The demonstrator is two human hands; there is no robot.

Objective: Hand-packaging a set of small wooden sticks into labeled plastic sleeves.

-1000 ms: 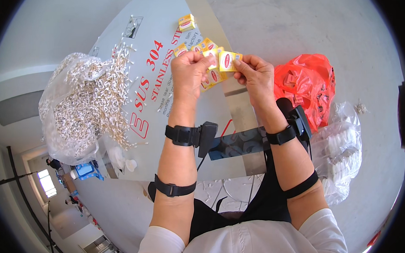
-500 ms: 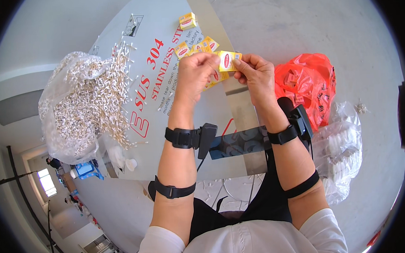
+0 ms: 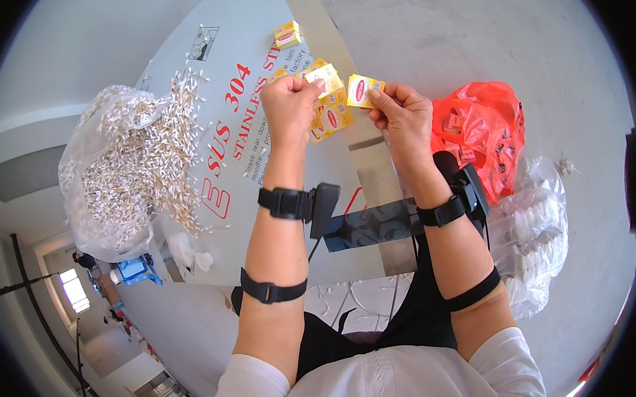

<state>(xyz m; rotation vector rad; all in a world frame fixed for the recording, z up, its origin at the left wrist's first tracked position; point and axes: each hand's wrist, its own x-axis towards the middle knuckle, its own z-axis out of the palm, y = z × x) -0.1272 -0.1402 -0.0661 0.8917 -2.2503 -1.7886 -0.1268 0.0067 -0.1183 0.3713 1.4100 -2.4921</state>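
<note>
Your left hand (image 3: 290,107) has drawn away to the left since half a second ago, when its fingertips were at the yellow-and-white card (image 3: 361,91) in your right hand (image 3: 404,117); a gap now parts the two hands; under them spreads the table (image 3: 323,163), its grey surface printed with red and dark lettering; on its left side a clear plastic bag (image 3: 107,239) lies open, with a heap of cotton swabs (image 3: 146,156) inside it and spilling onto the tabletop; to your right sits a red plastic bag (image 3: 482,131), and nearer you a clear wrapping (image 3: 535,224) full of white items too blurred to name; a dark strip (image 3: 372,226) lies between your forearms; several yellow cards (image 3: 334,117) overlap on the table beneath your fingers, and a small yellow bundle (image 3: 287,34) rests farther off; your left thumb and fingers pinch narrowly on a pale card (image 3: 325,79) above that pile; your right thumb and fingers grip the yellow-and-white card at its right side, its red oval showing; you cannot tell how many are stacked behind it
</note>
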